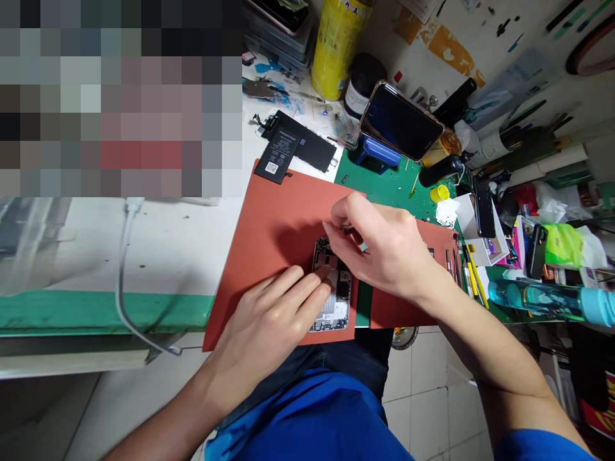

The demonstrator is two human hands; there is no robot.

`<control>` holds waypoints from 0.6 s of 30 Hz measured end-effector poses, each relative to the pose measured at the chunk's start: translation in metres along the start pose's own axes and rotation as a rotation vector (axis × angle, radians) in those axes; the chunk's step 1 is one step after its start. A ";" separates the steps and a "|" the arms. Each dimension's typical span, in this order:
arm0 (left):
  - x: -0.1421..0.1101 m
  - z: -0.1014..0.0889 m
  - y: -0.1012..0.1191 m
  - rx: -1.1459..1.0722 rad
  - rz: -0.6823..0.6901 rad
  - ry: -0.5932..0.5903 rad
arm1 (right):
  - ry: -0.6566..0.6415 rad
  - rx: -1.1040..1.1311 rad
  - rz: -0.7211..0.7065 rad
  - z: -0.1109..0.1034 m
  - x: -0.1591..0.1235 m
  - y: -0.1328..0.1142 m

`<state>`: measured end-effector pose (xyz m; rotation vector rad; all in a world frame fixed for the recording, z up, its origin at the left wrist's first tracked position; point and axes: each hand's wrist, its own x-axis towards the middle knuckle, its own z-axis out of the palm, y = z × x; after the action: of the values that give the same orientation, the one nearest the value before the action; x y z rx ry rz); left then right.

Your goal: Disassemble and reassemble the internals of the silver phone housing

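Note:
An opened phone (330, 307) lies on the brown-red mat, its circuit board and metal inner parts exposed. My left hand (273, 314) rests on it from the left, fingers stretched out and fingertips touching its middle. Over the phone's top end is my right hand (375, 243), with thumb and fingers pinched together. Something dark shows between those fingers, too hidden to name. A black phone battery (277, 153) lies at the mat's far left corner, overlapping a dark flat phone part (314, 150).
Behind the mat (288, 211), a phone (402, 121) leans on a blue stand (377, 153). A yellow can (339, 48) and black jar (365, 83) stand farther back. Tweezers and pens (473, 275) and a blue bottle (538, 299) lie right. A white cable (122, 269) hangs left.

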<state>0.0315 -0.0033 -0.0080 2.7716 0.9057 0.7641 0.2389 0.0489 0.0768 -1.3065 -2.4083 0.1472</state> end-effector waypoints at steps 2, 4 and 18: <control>0.000 -0.001 0.000 -0.003 0.000 0.000 | -0.008 -0.022 0.000 0.001 0.000 -0.001; 0.000 -0.001 0.000 -0.002 -0.001 0.005 | -0.015 -0.017 0.011 0.000 -0.001 -0.002; -0.003 0.002 0.000 0.003 -0.005 0.020 | 0.014 0.029 0.032 -0.001 -0.007 0.003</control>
<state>0.0303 -0.0051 -0.0111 2.7680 0.9181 0.7915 0.2448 0.0448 0.0748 -1.3294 -2.3652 0.1809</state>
